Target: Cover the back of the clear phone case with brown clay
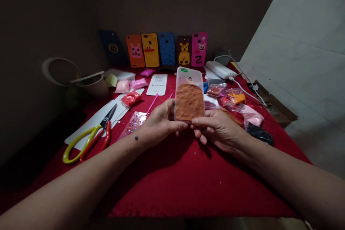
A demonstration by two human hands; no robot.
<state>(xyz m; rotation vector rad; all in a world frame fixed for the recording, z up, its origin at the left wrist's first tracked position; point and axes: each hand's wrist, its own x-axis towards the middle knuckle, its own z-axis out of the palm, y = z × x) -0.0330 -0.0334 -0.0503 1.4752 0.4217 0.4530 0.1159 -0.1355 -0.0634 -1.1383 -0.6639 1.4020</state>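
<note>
A clear phone case [189, 77] stands upright above the red cloth, its lower half covered with a rough layer of brown clay [189, 101]. My left hand [161, 122] grips the case's lower left edge, fingers curled round it. My right hand [219, 127] pinches the bottom right corner, thumb in front. Both hands hold it in the middle of the table.
Several decorated phone cases [167, 49] lean against the back wall. Scissors with yellow and red handles [90, 137] lie at the left on white card. Small clay packets [236, 97], a sticker sheet [134, 123], a white power bank [220, 69] with cable and a bowl [93, 83] surround the red cloth [178, 179].
</note>
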